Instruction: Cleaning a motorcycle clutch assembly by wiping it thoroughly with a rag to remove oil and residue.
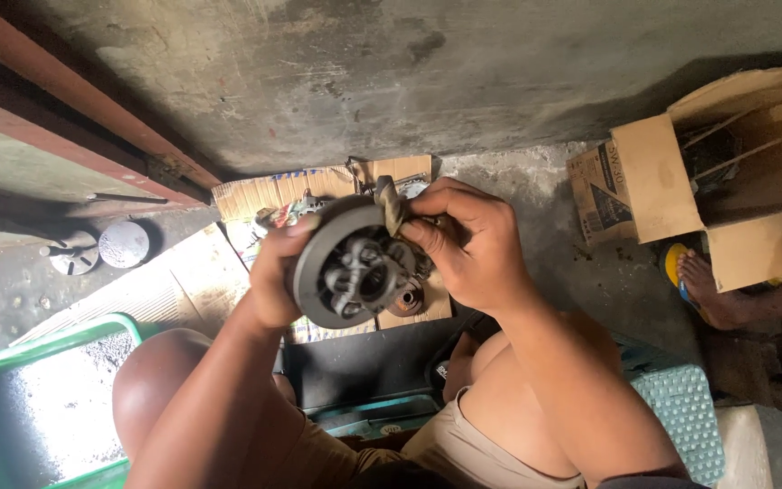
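The person sits low over a concrete floor [536, 181] and holds a round, dark metal drum assembly [348, 263] up between both hands, in front of the knees and above the sheets of flattened cardboard [273, 192] laid on the floor. The left hand [273, 272] cups the drum's outer rim from the left, fingers wrapped behind it, grip closed on the part. The right hand [468, 244] is closed in a pinch on a grimy strip of rag [391, 204] pressed against the upper edge of the drum, thumb toward the inner parts. Inside the drum, several greasy curved pieces ring a central hub; their exact condition is too dark to tell. A smaller round metal part [406, 299] lies on the cardboard just below the drum. In my judgement the step in hand is wiping; it is best done with the left hand steadying the rim firmly, the drum turned a little at a time, and the rag kept folded over the fingertip so it reaches between the inner pieces without snagging. Two metal discs [101, 246] lie well apart at left; an open cardboard box [662, 181] and another person's sandalled foot [708, 285] are at right.
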